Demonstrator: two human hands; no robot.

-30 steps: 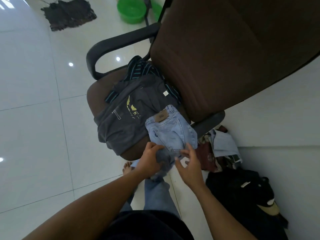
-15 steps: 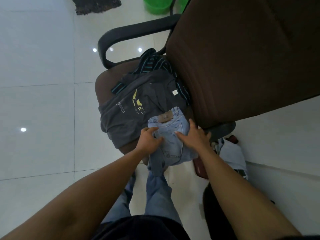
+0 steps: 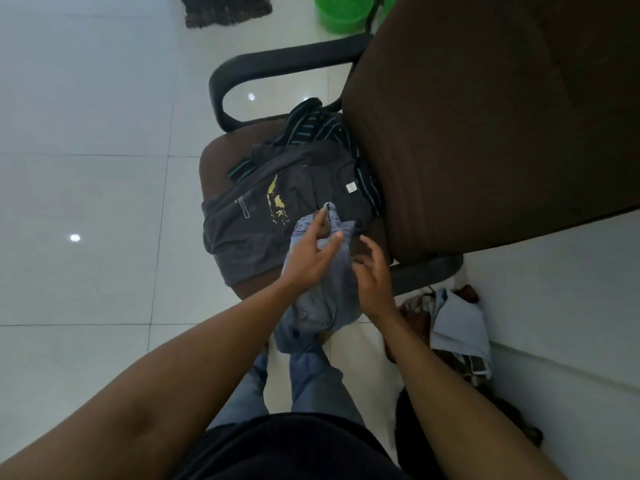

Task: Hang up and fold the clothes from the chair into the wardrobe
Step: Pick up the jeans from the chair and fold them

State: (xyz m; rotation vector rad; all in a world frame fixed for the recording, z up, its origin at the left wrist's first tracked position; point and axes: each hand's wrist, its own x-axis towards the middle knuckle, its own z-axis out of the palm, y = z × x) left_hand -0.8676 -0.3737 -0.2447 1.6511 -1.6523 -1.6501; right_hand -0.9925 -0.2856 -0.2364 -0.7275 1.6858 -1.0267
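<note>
Softly rumpled, faded denim jeans (image 3: 333, 301) overhang the chair (image 3: 485, 133) seat's front edge, left hand (image 3: 309, 253) pinching their fold, right hand (image 3: 375, 279) slack-fingered.

At 12 o'clock the green plastic basin (image 3: 337, 15) and at 11 the dark woven mat (image 3: 225, 10) are cut by the top edge. The dark teal-striped garment (image 3: 311, 128) lies mostly under the grey printed T-shirt (image 3: 256, 237), whose white label (image 3: 351, 187) is too small to read.

dim, bluish cast | lamp glare spots on floor tiles (image 3: 75, 238) | wide-angle edge bending | slight softness
</note>
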